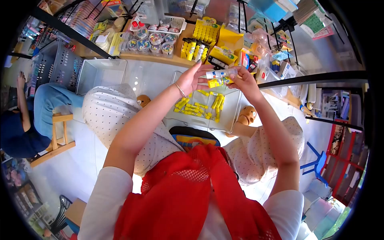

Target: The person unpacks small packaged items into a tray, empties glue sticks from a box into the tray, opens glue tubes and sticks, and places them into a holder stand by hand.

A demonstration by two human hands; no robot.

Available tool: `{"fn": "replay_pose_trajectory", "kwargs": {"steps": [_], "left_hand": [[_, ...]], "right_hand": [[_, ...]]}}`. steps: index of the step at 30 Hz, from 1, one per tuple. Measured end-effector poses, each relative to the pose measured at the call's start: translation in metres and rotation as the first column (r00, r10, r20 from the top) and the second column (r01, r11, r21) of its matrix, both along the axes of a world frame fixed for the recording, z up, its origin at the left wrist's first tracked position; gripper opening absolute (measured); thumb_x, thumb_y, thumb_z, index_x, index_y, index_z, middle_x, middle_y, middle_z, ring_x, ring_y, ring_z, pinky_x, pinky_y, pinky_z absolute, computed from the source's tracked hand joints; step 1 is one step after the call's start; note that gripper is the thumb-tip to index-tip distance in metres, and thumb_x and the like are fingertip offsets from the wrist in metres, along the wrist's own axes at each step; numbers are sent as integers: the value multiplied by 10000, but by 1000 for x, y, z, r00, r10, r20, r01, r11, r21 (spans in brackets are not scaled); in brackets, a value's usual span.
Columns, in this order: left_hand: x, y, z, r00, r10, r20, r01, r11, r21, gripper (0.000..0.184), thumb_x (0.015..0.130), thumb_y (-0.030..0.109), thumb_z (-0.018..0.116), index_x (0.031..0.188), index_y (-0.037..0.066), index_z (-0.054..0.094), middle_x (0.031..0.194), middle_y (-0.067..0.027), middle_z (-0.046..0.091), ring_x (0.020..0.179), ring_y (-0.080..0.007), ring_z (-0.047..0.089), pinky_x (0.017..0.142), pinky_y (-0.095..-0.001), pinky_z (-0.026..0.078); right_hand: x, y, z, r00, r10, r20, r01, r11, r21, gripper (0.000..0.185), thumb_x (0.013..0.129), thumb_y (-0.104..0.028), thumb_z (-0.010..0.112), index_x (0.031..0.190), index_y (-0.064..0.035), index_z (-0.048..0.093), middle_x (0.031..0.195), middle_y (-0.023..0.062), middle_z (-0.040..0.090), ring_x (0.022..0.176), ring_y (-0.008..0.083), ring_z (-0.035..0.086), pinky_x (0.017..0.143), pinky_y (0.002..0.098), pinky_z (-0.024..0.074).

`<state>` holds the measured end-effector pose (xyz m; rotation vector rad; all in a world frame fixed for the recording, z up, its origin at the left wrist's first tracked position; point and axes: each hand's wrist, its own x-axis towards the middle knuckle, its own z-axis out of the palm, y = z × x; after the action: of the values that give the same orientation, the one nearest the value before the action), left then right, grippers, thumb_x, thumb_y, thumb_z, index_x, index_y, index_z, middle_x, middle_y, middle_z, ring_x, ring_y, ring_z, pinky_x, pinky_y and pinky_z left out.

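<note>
Right fingers (239, 80) pinch a white tube (219, 74) and a yellow tube (220, 82), upper centre; the left hand (192, 80), loosely open, is at their other ends. Below, yellow tubes (195, 108) lie in a tray (229, 116).

Both elbows bend. The left forearm (154, 112) points between one and two o'clock, the right forearm (274, 120) towards eleven. The left hand's (192, 80) fingers seem loosely spread; the right hand (244, 82) pinches.
</note>
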<state>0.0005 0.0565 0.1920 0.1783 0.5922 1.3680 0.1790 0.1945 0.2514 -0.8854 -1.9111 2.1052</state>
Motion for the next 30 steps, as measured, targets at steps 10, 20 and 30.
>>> {"fn": "replay_pose_trajectory", "kwargs": {"steps": [10, 20, 30], "left_hand": [[30, -47, 62, 947, -149, -286, 156, 988, 2, 430, 902, 232, 475, 1237, -27, 401, 1133, -127, 526, 959, -215, 583, 753, -325, 537], [36, -54, 89, 983, -179, 33, 172, 973, 151, 506, 912, 298, 405, 1262, -50, 291, 1059, -231, 534, 817, -318, 621, 685, -342, 554], [34, -62, 90, 914, -95, -395, 133, 989, 71, 425, 861, 193, 540, 1214, 47, 353, 988, -167, 583, 812, -242, 628, 679, -304, 545]], "right_hand": [[-4, -27, 50, 985, 171, 29, -170, 984, -53, 353, 908, -332, 459, 1098, -43, 529, 813, -28, 551, 629, 31, 454, 564, 164, 383], [-10, -45, 68, 989, 36, -144, -97, 889, -448, 374, 876, -349, 514, 1092, -44, 520, 865, 8, 535, 771, 82, 527, 678, 211, 453], [-9, -47, 61, 998, 52, -28, -57, 974, -219, 397, 865, -389, 522, 1074, -52, 535, 826, -39, 524, 717, 18, 456, 581, 163, 361]]}}
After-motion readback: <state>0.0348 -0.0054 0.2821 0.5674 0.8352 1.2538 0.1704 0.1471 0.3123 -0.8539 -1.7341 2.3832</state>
